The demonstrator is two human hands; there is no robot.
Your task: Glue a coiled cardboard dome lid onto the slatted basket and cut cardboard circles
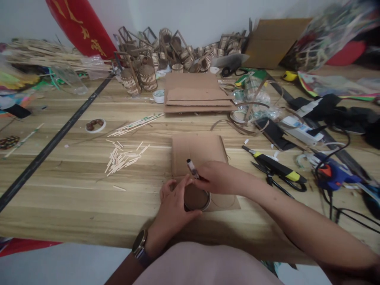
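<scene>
Right hand (218,177) grips a pen (193,169) beside a round brown-topped piece (196,197) under the left hand (173,206)

Seen from above, two bare hands meet at the near edge of a wooden table (74,190). The left hand, a dark wristwatch (139,242) on its wrist, grasps the round piece around its pale rim, thumb on the near side and fingers on the far side. The right hand clenches the pen, its black end pointing up and away; its writing tip is hidden. The round piece lies on a flat cardboard sheet (197,152), and a curved line (224,206) is marked on the cardboard just right of it.

To the left lie a loose heap of short pale sticks (123,160) and a bundle of longer ones (136,124). To the right are a black-and-yellow utility knife (276,167), partly over black-handled scissors (274,182), and a blue glue gun (335,174). Beyond the sheet, stacked cardboard (196,87) lies before many small slatted baskets (147,77).
</scene>
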